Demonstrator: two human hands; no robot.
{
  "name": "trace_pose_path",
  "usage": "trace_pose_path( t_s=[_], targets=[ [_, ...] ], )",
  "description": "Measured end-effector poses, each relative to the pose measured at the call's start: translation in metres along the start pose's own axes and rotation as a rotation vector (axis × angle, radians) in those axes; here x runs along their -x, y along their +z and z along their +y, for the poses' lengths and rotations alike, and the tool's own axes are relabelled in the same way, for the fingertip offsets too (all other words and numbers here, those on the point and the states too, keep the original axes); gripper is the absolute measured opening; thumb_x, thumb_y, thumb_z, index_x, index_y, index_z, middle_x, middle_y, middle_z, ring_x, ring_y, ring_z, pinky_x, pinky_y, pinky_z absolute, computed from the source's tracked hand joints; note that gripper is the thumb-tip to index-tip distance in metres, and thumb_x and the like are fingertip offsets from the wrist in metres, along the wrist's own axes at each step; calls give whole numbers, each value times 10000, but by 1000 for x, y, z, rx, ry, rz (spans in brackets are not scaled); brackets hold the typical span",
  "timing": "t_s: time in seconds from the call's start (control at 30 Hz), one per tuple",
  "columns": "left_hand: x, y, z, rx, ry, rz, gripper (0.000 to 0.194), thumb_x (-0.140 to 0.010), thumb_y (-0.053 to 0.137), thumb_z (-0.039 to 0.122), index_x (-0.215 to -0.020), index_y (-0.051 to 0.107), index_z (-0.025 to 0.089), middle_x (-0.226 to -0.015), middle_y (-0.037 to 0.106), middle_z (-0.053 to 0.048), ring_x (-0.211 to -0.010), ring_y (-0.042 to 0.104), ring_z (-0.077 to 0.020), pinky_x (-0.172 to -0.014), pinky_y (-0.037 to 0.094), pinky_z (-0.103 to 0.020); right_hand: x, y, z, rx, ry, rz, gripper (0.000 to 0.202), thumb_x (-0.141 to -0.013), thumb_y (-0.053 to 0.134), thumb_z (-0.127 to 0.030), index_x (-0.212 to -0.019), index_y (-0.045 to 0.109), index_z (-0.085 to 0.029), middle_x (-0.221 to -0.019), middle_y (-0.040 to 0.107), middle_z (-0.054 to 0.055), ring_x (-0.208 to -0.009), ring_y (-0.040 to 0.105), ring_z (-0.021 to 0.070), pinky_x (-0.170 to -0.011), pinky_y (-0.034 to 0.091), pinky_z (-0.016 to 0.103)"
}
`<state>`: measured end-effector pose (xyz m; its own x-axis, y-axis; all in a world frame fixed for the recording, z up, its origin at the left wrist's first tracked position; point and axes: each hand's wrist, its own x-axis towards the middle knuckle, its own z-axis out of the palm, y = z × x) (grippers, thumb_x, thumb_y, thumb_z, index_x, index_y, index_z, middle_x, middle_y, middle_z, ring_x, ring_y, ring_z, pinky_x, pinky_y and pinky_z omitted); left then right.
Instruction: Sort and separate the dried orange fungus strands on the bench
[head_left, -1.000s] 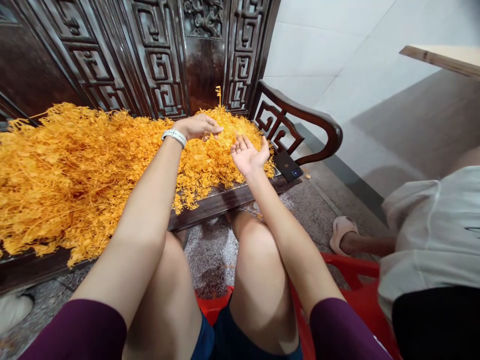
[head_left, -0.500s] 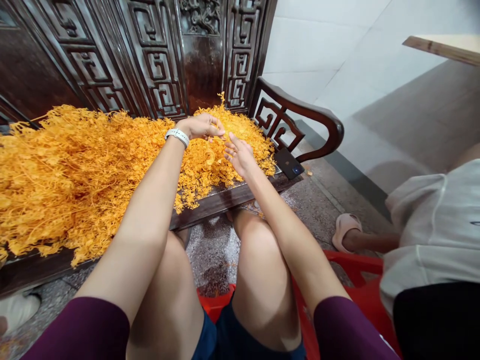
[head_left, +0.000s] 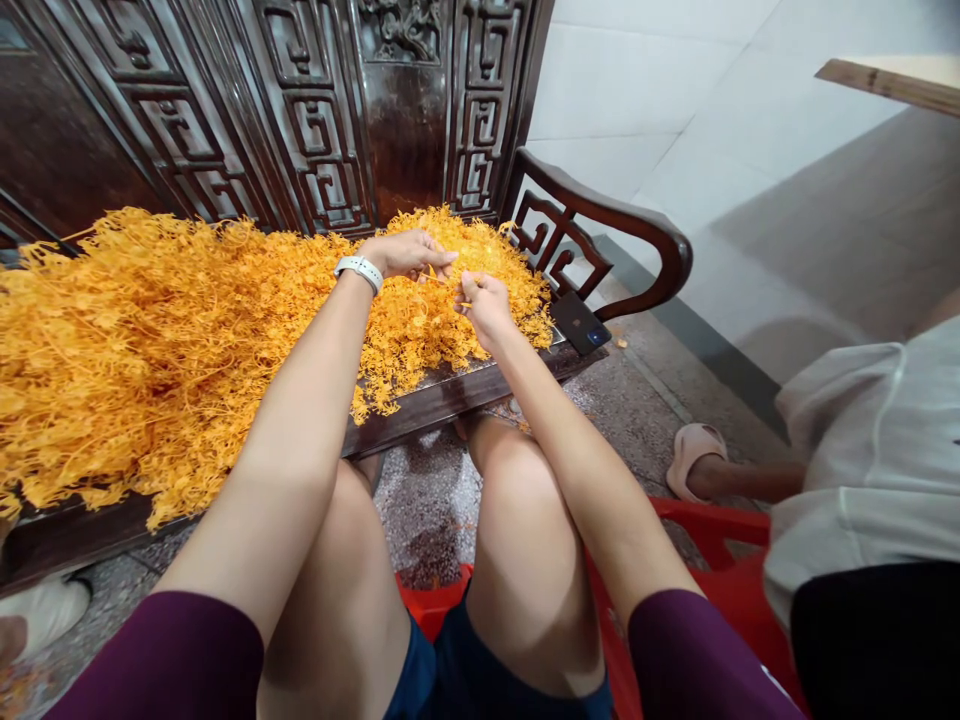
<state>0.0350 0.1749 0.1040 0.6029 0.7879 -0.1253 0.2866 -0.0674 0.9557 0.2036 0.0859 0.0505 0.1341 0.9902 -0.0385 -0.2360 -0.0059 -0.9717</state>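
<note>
A big tangled heap of orange plastic sprigs (head_left: 187, 350), thin-stemmed with small frilly ends, covers the seat of a dark wooden bench (head_left: 450, 398). My left hand (head_left: 414, 256), with a pale watch strap at the wrist, hangs palm down over the heap's right part. Its thumb and fingers pinch a thin orange sprig. Just to the right, my right hand (head_left: 486, 306) has its fingers curled in, closed on a bit of orange sprig near the left fingertips. The two hands are close but apart. Against the same-coloured heap, the held pieces are hard to make out.
A dark phone (head_left: 579, 322) lies at the bench's right end, below the curved armrest (head_left: 615, 200). The carved backrest (head_left: 409, 130) rises behind the heap. To my right, a person in pale clothing (head_left: 862, 440) sits by a red plastic stool (head_left: 720, 590).
My right hand's fingers, spread before, have curled in and closed. My left hand has shifted slightly right. A sprig sticking up above the heap behind my hands no longer shows there.
</note>
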Motion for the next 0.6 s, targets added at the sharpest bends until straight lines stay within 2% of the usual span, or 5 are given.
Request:
trace_pose_path(
  t_s=[0.1,0.33,0.53,0.6],
  targets=[
    [-4,-1,-4,2,56,48,329,-903,818,313,-676,731,91,-695,658,-89,-546,501,-88,-533,360,-250,3,1,-1,29,6,-93,290,-1033,565,-205,-743,566,-197,-705,572,-17,-627,539,101,-655,478,263],
    [-10,-3,-18,5,143,189,376,-956,733,293,-633,668,112,-645,620,-67,-567,508,-98,-568,383,-257,13,5,-6,-20,115,-320,276,-992,581,-164,-730,504,-200,-688,553,-27,-615,514,113,-676,461,279],
    [-19,6,-15,-89,195,273,353,-947,689,235,-617,642,121,-583,565,-50,-548,474,-113,-553,321,-270,12,1,-13,-90,174,-402,232,-963,533,-92,-756,534,-196,-673,527,-30,-605,485,114,-666,435,279],
    [-25,5,-14,-72,178,356,349,-936,697,234,-613,609,136,-579,553,-39,-563,470,-124,-566,322,-272,15,0,-14,-35,155,-484,225,-927,580,-81,-731,558,-190,-664,538,-29,-605,493,109,-659,432,271]
  ],
)
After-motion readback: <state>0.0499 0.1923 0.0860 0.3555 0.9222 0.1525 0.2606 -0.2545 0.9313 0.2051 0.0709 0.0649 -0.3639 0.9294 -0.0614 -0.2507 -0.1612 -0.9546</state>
